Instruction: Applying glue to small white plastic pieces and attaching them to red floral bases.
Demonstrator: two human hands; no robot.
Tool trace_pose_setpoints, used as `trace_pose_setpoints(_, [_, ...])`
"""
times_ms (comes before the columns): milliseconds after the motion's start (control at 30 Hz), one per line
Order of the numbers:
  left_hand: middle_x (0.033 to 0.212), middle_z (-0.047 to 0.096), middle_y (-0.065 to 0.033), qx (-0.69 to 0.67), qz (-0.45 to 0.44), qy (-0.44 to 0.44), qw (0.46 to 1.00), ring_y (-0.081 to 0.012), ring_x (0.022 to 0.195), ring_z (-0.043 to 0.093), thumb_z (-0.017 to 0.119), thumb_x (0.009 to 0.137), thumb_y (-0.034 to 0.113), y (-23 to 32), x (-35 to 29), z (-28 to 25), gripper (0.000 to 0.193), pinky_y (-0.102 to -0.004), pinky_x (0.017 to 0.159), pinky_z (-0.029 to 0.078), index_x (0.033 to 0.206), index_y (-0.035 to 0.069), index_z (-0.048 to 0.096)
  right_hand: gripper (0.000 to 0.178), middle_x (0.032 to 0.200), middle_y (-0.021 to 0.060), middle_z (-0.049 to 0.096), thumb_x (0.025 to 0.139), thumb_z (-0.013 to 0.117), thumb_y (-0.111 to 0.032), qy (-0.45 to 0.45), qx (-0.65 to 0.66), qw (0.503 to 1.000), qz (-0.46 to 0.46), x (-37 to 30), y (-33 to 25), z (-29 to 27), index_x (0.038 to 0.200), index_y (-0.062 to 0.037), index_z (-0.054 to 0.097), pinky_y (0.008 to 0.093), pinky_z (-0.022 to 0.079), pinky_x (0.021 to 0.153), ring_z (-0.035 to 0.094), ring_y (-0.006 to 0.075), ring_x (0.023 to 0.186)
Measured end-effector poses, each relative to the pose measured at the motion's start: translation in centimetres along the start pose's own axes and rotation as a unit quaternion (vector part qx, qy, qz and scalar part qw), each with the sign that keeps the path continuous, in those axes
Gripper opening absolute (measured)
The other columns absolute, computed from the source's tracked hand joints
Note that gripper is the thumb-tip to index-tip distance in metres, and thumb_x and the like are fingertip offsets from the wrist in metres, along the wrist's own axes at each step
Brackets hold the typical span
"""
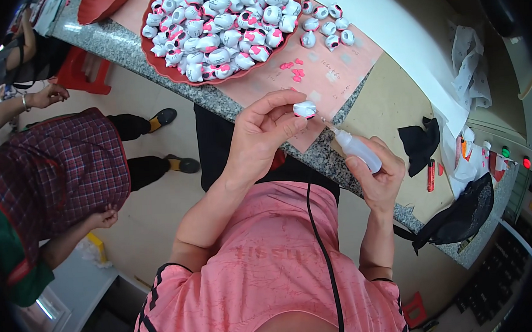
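Between thumb and fingers, my left hand (pixel 262 128) pinches a small white figurine head (pixel 304 109) with a pink edge. My right hand (pixel 381 174) is wrapped round a translucent squeeze bottle (pixel 357 150), whose thin nozzle points at the head, close to it. Whether the tip touches cannot be made out. Just beyond my left hand, several small pink pieces (pixel 297 74) lie on a pink sheet (pixel 335 95). Farther off, a red scalloped tray (pixel 149 51) is heaped with similar white heads (pixel 221 22). A loose group of them (pixel 329 26) sits right of the tray.
A granite counter (pixel 204 101) runs beneath the sheet. To the right lie black cloth (pixel 420 141), a red lighter-like stick (pixel 431 175), a black mesh item (pixel 458 218) and crumpled plastic (pixel 468 62). At left stands another person in a plaid apron (pixel 65 172), near a red stool (pixel 83 70).
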State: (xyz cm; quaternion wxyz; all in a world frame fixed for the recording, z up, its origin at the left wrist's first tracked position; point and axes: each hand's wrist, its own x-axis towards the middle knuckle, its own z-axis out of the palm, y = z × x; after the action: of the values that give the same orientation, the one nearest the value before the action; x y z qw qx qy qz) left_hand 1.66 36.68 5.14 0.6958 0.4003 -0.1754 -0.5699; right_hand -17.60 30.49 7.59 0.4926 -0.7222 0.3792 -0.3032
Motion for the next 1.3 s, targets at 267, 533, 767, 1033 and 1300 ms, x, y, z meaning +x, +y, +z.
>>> trace_pose_setpoints(267, [0.104,0.059,-0.0088,0.017,-0.069,-0.004,0.997,-0.0136,0.098,0.057,0.059,0.079,-0.008,1.7,1.5,0.8,0.033,-0.0244,0.084,0.046,0.111,-0.003,0.054,0.027,0.077,0.0012,0.054,0.077,0.065,-0.004,0.107,0.080,0.985,0.113,1.5,-0.5,-1.5,0.103,0.0018,0.060,0.0196,0.038,0.060,0.048,0.0075,0.069])
trace_pose_setpoints(533, [0.107,0.060,-0.0088,0.073,-0.061,-0.010,0.995,-0.0127,0.096,0.057,0.059,0.081,-0.004,-0.1,4.6,3.8,0.031,-0.0250,0.082,0.046,0.111,-0.002,0.054,0.028,0.090,0.0024,0.057,0.077,0.065,-0.003,0.209,0.033,0.970,0.121,2.5,5.6,-3.1,0.103,0.0017,0.056,0.0211,0.039,0.072,0.047,0.0085,0.077])
trace_pose_setpoints(767, [0.108,0.059,-0.0088,0.009,-0.149,-0.044,0.988,-0.0124,0.090,0.059,0.059,0.081,-0.002,0.6,0.2,2.4,0.028,-0.0251,0.079,0.047,0.109,-0.001,0.055,0.024,0.089,0.0019,0.057,0.078,0.064,-0.003,0.273,-0.112,0.954,0.059,3.0,5.8,-3.2,0.102,-0.0007,0.056,0.0226,0.040,0.067,0.047,0.0092,0.073])
trace_pose_setpoints(1033, [0.100,0.060,-0.0092,-0.001,-0.081,0.050,0.995,-0.0119,0.090,0.059,0.058,0.083,-0.001,1.3,-2.6,-1.0,0.026,-0.0242,0.078,0.048,0.109,-0.001,0.054,0.011,0.076,0.0080,0.060,0.072,0.066,0.000,0.079,-0.139,0.986,-0.054,4.5,0.9,4.4,0.083,-0.0001,0.063,0.0272,0.044,0.065,0.054,0.0171,0.074])
trace_pose_setpoints(1300, [0.104,0.059,-0.0100,0.018,-0.038,0.068,0.997,-0.0180,0.091,0.060,0.058,0.083,0.000,0.7,-2.9,-1.2,0.027,-0.0278,0.078,0.049,0.109,0.000,0.053,0.014,0.075,0.0076,0.060,0.070,0.067,0.000,0.014,-0.200,0.970,-0.137,6.8,2.1,6.1,0.083,-0.0023,0.066,0.0270,0.044,0.061,0.054,0.0181,0.070])
